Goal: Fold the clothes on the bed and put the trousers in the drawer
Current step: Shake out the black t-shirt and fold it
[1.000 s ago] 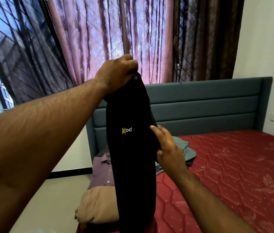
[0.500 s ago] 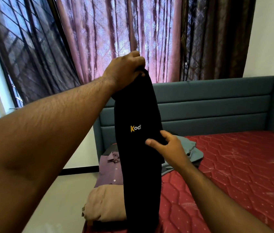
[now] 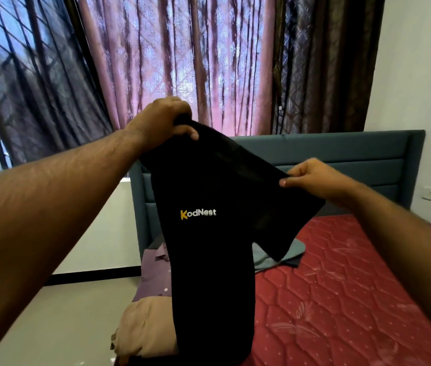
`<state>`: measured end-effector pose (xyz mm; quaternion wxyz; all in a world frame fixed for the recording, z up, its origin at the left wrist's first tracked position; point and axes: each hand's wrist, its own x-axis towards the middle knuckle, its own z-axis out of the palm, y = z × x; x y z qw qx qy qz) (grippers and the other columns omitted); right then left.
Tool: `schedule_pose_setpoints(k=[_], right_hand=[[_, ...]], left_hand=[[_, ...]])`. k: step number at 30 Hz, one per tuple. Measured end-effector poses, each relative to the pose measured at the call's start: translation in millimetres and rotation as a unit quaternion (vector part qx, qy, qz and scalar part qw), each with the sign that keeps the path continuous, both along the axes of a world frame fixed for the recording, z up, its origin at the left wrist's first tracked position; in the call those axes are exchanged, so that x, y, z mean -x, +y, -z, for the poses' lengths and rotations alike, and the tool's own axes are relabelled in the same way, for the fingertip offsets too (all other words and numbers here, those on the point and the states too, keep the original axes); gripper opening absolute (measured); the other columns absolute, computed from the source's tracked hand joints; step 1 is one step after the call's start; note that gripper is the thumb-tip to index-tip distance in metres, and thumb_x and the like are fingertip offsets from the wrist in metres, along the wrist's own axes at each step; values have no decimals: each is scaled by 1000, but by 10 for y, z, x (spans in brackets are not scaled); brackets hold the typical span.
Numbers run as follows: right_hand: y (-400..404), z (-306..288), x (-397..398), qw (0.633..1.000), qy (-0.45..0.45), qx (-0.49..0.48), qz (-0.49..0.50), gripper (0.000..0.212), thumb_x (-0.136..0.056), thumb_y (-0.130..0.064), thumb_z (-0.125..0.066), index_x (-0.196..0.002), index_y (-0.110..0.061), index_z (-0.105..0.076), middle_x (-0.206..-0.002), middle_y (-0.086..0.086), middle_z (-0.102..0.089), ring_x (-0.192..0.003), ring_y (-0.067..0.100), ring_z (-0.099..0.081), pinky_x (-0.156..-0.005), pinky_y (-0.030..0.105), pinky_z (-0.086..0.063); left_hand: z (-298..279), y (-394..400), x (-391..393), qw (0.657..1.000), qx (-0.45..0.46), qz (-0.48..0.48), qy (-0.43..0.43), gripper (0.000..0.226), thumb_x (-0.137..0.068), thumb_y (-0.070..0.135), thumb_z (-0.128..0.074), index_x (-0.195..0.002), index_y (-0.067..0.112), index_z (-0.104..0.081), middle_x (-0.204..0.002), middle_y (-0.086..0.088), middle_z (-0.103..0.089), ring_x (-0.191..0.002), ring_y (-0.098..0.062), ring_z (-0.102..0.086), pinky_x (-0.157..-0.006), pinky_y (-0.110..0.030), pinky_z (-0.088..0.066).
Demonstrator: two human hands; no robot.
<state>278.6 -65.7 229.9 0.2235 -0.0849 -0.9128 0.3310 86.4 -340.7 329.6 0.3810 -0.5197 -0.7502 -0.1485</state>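
The black T-shirt [image 3: 209, 233] hangs in the air over the near corner of the bed [image 3: 341, 299], slung between two grips. The left hand [image 3: 161, 122] bunches one shoulder in curled fingers [image 3: 188, 133]; the right hand [image 3: 317, 178] pinches the other, lower and out to the side. Below the fingers lie beige trousers [image 3: 143, 328], a purple shirt [image 3: 156, 273] and a grey garment [image 3: 277, 257]. The right pinch looks shallow; a shake could free that shoulder and drop the shirt crumpled onto the folded pile
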Motion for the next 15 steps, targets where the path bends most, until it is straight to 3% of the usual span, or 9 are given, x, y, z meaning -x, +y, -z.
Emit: schedule_pose_setpoints(k=[3,7,9,11,13,15], right_hand=[[119,-380,-92,991,-60,-121,7,15,-79,0,-74,-73,-15,-75,-49,-14,-58,-44,-4,-48,-47,10,-40],[244,-750,-152,986,-52,-156,36,24,-81,6,-68,-75,-18,-72,-51,-11,-61,-43,-4,-51,-45,8,-41],[284,-894,-193,987,-39,-154,33,25,-82,8,-65,-81,-16,-69,-68,-3,-65,-58,1,-58,-50,10,-44],[295,-1009,-231,985,-6,-167,40,26,-81,9,-65,-98,-11,-62,-86,2,-61,-73,11,-57,-53,11,-43],[276,-1124,-306,986,32,-160,43,45,-79,8,-69,-114,-17,-58,-87,-8,-55,-66,-1,-55,-51,8,-42],[254,-1214,-386,987,36,-152,48,47,-79,6,-69,-113,-26,-64,-84,-13,-62,-58,-5,-59,-51,7,-42]], left_hand=[[18,-44,5,996,34,-26,-79,47,-67,44,-84,-97,10,-70,-86,-4,-63,-81,-19,-59,-72,-26,-40],[-32,-12,-68,987,54,-49,-144,38,-67,32,-88,-94,11,-72,-83,-5,-66,-74,-16,-59,-68,-28,-46],[-91,-23,-108,975,-3,-6,-220,30,-71,21,-86,-91,8,-68,-83,-8,-65,-74,-20,-60,-69,-31,-49],[-99,-37,-138,943,-121,76,-300,23,-78,12,-81,-83,12,-59,-74,-7,-58,-64,-16,-54,-61,-27,-46],[-40,-18,-177,896,-220,144,-357,27,-84,8,-74,-79,22,-51,-69,-3,-54,-57,-12,-51,-57,-27,-44],[-16,-10,-256,860,-253,180,-406,29,-85,6,-72,-84,28,-54,-70,-3,-60,-54,-13,-57,-54,-29,-50]])
